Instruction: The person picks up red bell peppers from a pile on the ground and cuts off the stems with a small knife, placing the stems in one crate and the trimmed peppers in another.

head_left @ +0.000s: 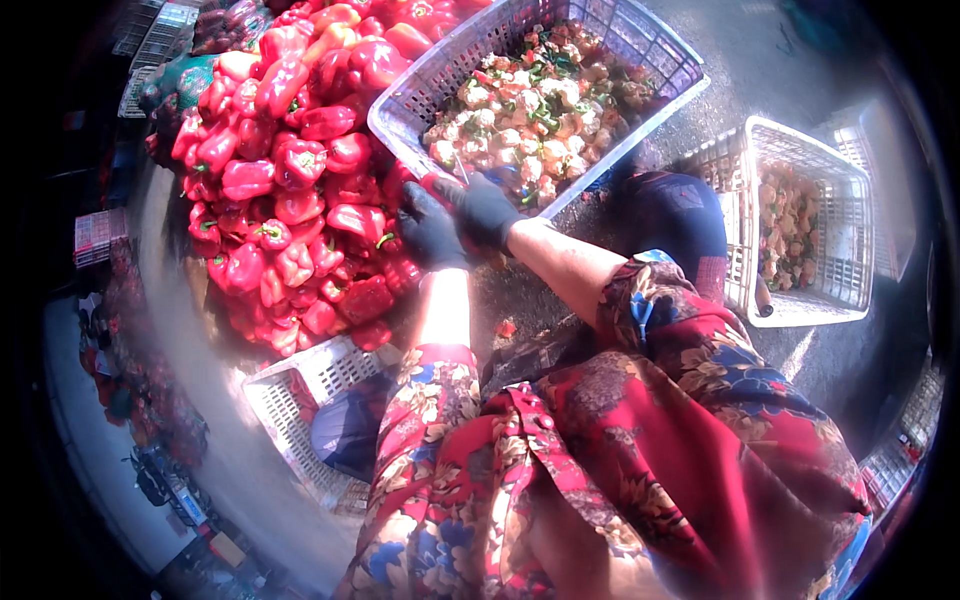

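Note:
My left hand [430, 228], in a dark glove, is closed around a red bell pepper [433, 184], only part of which shows past the fingers. Beside it my right hand [486, 210], gloved the same way, is closed on what looks like a small knife [461, 168]. Just its thin, pale blade shows; the handle is hidden in the fist. Both hands meet at the near corner of a purple-grey plastic crate [640, 118]. Cut-out pepper cores [530, 110], pale with green stems, fill much of that crate. To the left rises a large heap of red bell peppers [290, 190].
A white crate [808, 318] with more cores stands at the right, near my knee. Under my left leg is another white crate [290, 390]. Filled net sacks [180, 85] lie behind the heap. A red scrap [506, 328] is on the ground.

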`<state>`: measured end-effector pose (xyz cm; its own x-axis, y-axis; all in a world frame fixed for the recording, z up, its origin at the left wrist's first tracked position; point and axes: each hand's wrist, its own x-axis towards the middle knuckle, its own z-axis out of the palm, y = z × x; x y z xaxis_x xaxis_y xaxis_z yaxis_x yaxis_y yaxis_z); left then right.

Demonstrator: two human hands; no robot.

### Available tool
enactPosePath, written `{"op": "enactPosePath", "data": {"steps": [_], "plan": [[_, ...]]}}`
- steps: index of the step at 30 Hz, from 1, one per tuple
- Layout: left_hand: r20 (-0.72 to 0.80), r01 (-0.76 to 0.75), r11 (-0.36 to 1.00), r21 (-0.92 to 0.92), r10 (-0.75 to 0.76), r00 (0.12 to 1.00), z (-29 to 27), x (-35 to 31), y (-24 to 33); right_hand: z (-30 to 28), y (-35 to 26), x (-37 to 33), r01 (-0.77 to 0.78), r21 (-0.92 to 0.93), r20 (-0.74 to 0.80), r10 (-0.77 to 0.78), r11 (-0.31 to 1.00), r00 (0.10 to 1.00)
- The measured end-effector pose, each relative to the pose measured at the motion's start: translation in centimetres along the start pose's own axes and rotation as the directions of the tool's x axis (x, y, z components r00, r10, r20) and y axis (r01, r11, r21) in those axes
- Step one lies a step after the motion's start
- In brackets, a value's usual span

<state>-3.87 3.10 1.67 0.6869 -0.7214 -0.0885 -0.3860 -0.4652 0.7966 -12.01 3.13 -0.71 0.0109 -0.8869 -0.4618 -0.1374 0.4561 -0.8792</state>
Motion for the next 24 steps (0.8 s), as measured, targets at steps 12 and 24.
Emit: {"op": "enactPosePath", "data": {"steps": [12, 24], "plan": [[0.075, -0.302, 0.953, 0.035, 0.299, 0.951, -0.1, -0.5, -1.1, 3.4, 7.7, 7.8, 0.105, 0.303, -0.044, -0.096, 0.947, 0.994], [0.335, 0.164, 0.893, -0.419, -0.016, 0.942, -1.6, -0.8, 0.2, -0.9, -1.6, -1.5, 0.253, -0.224, -0.206, -0.299, 0.941, 0.932]]}}
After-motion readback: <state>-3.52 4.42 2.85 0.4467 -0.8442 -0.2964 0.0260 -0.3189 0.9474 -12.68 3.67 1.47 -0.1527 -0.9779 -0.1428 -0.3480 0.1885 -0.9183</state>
